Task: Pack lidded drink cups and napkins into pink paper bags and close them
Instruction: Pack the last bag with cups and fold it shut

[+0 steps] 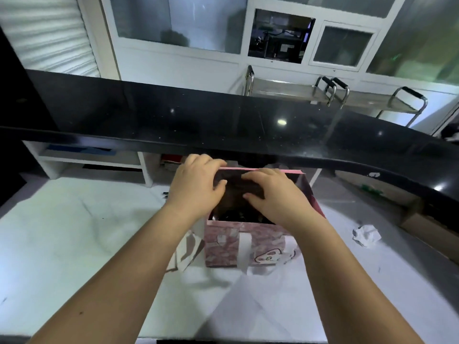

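A pink paper bag with white handles and a cartoon print stands on the white counter. Its mouth is open and the inside is dark, with dark lidded cups barely visible at the bottom. My left hand grips the far rim of the bag at its left corner, fingers curled over the edge. My right hand lies over the far wall of the bag just to the right, fingers curled onto the paper. Both hands sit above the bag's mouth.
A crumpled white napkin lies on the counter to the right. Flat paper pieces lie at the bag's left side. A black raised ledge runs across behind the bag. A cardboard box sits at the far right.
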Motion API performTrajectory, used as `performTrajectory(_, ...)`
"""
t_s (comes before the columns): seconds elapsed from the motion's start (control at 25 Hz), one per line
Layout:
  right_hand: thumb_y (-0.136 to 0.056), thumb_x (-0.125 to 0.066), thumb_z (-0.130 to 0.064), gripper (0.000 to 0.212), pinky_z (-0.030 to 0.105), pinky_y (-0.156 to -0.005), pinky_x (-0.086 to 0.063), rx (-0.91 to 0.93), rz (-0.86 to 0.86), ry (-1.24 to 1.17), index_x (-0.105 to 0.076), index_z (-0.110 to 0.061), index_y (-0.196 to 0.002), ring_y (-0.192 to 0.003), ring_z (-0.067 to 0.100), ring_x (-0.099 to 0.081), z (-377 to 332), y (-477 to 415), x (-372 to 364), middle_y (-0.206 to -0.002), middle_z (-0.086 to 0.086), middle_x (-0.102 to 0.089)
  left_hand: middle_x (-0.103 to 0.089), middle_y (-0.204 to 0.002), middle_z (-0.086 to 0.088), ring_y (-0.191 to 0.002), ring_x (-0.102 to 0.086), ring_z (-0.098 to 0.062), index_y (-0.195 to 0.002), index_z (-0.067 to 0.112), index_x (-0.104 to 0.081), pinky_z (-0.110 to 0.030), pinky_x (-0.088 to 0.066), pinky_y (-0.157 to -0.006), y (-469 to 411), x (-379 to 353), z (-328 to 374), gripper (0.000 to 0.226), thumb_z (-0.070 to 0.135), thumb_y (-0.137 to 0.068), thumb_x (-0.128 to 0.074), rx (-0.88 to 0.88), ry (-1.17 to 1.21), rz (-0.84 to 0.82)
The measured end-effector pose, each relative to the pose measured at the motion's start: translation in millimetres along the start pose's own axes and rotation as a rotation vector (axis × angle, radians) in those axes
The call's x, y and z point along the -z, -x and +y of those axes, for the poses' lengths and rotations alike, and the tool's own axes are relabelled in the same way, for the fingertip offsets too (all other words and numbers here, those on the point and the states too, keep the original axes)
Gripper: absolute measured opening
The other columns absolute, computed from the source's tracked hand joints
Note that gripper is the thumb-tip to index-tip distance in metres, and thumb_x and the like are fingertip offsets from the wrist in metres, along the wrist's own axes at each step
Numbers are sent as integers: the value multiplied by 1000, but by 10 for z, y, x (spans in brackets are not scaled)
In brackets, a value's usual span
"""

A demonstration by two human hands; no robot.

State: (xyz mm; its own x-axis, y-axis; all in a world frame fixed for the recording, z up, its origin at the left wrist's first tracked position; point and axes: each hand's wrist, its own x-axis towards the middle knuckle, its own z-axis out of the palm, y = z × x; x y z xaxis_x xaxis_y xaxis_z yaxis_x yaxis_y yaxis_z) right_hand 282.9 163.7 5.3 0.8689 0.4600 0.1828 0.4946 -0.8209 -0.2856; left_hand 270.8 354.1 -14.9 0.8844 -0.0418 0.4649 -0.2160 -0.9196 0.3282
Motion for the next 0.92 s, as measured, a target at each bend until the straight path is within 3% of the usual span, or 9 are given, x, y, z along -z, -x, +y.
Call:
performTrajectory(0.2, -90, -61, -26, 31, 37, -92, -46, 76, 132, 81, -63, -22, -120, -114, 19, -48, -538, -292, -226, -117, -4, -63, -59, -117, 4, -115, -46, -20, -121, 27, -61, -39, -39, -95, 30, 204, -523, 34, 31, -88, -62, 93, -84, 13)
performTrajectory(0.48, -89, -62, -26, 37, 37, -94, -44, 56, 90, 108, -58, -23, -126, -114, 22, -47, -1352, -998, -836, -121, -3, -61, -57, -122, 4, -119, -44, -21, -125, 29, -56, -40, -37, -97, 102, 382, -1645, 37, 33, -89, -59, 139, -155, -70)
performTrajectory(0.76, -86, -51, 3, 48, 36, -91, -45, -261, -49, 11, -58, -22, -126, -115, 25, -48, -1520, -1316, -1882, -124, 2, -60, -50, -132, 4, -125, -39, -21, -132, 31, -49, -39, -32, -100, 396, -57, -2670, 46, 38, -87, -56, 172, -106, -367)
performTrajectory(0.92, -88, -47, -2, 48, 39, -90, -50, -438, -142, -8, -58, -30, -125, -109, 26, -57, -1328, -1197, -2505, -123, 2, -60, -52, -132, 3, -123, -42, -23, -132, 31, -49, -39, -34, -99, 533, -453, -2858, 46, 36, -86, -51, 180, -42, -499)
